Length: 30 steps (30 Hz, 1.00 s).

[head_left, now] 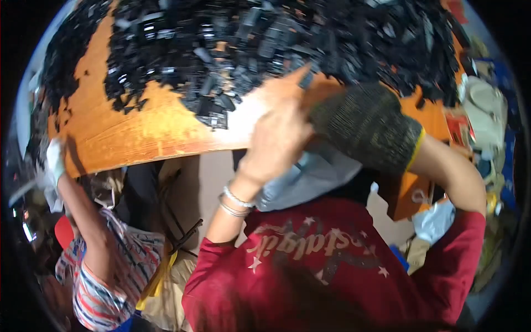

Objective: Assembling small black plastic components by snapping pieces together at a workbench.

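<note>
My bare left hand (279,135), with bracelets at the wrist, is over the near edge of the orange wooden table (182,133). Motion smears its fingers, so whether they grip anything is unclear. Close beside it on the right is my right hand (365,124), in a dark knitted glove with a yellow cuff; its fingers are hidden or blurred. Just beyond both hands lies a small dark piece (305,80). A wide heap of black plastic pieces (265,41) covers the far part of the tabletop. Below the hands, a grey plastic bag (323,182) rests across my lap.
At the left, another person in a striped shirt (119,265) reaches a white-gloved hand (55,157) to the table's corner. A second black heap (63,66) lies at the left edge. On the right are a pale plastic container (484,108) and a light-blue bag (434,221).
</note>
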Each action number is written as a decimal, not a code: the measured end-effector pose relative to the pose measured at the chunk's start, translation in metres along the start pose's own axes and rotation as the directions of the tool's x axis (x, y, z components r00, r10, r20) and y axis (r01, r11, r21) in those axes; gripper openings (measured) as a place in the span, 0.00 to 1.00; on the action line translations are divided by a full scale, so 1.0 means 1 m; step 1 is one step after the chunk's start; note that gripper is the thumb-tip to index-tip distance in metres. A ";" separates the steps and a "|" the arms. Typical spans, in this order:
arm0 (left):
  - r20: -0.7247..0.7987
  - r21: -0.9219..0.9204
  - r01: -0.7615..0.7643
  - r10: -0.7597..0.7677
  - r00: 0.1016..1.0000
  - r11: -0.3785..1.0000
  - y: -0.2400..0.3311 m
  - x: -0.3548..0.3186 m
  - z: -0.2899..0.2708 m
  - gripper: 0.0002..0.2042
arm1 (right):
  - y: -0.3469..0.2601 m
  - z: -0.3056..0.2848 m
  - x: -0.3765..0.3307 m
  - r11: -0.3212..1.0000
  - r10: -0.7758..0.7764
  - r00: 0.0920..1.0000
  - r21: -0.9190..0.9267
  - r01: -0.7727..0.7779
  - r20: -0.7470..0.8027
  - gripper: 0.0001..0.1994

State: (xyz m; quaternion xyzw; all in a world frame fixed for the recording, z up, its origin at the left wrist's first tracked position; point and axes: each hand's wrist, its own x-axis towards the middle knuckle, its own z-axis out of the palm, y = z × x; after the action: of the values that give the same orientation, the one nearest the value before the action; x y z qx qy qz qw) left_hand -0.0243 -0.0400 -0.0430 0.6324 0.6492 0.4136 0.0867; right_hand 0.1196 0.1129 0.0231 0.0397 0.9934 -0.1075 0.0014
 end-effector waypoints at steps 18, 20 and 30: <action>-0.180 0.089 -0.054 0.069 0.981 0.995 0.005 -0.001 0.040 0.10 | -0.015 0.010 0.015 0.996 0.023 1.000 0.081 -0.025 0.019 0.16; -0.270 0.003 -0.163 0.158 0.950 0.987 0.009 0.001 0.034 0.08 | -0.018 -0.009 -0.023 0.974 0.222 0.974 0.039 -0.224 0.053 0.16; 0.261 -0.936 0.334 -0.412 0.873 0.115 0.041 -0.024 -0.017 0.12 | -0.049 0.015 -0.067 0.467 0.490 0.871 0.856 -0.223 -0.041 0.14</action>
State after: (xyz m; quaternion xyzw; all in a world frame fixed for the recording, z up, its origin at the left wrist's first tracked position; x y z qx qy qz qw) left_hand 0.0003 -0.0748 -0.0157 0.2432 0.3900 0.7070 0.5375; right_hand 0.1825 0.0572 0.0197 0.2592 0.7803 -0.5528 -0.1356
